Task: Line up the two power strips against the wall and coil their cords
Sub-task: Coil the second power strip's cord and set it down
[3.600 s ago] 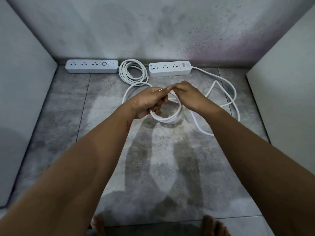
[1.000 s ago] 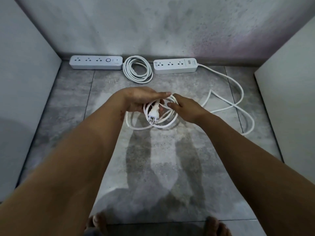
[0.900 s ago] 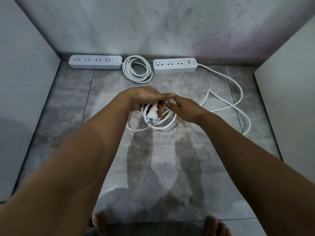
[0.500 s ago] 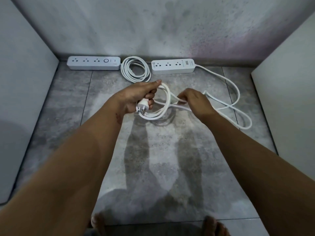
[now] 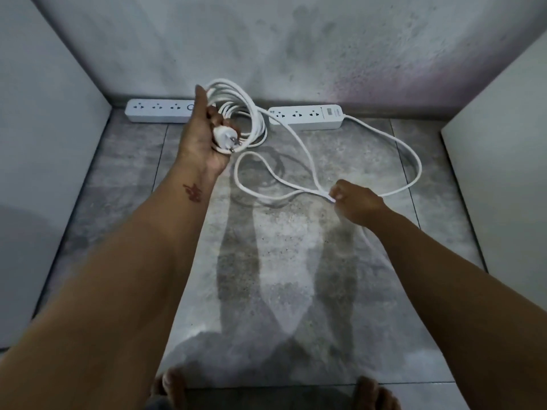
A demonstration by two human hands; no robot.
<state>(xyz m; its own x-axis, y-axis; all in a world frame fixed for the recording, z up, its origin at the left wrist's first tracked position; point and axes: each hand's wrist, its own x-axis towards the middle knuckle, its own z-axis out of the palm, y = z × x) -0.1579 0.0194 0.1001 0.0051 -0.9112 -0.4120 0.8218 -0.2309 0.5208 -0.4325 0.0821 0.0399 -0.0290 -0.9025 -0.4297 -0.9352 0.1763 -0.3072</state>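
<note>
Two white power strips lie along the foot of the back wall: the left strip (image 5: pixel 158 110) and the right strip (image 5: pixel 306 116). My left hand (image 5: pixel 199 140) is raised between them, palm up, shut on several loops of the right strip's cord (image 5: pixel 239 105) and its plug (image 5: pixel 225 138). The left strip's right end is hidden behind this hand, and I cannot make out its own cord. My right hand (image 5: pixel 356 202) pinches the same cord low over the floor. From there one slack loop (image 5: pixel 247 176) lies on the tiles, and the loose remainder (image 5: pixel 413 155) runs back to the right strip's end.
Pale side panels stand at the left (image 5: pixel 44 143) and the right (image 5: pixel 503 173), boxing in the grey tiled floor (image 5: pixel 281 276). The stained back wall (image 5: pixel 296 48) closes the far side. My bare feet (image 5: pixel 171 389) show at the bottom edge.
My left hand has lifted the coil and plug up and back toward the wall. My right hand has slid along the cord, nearer and to the right, drawing out a longer stretch.
</note>
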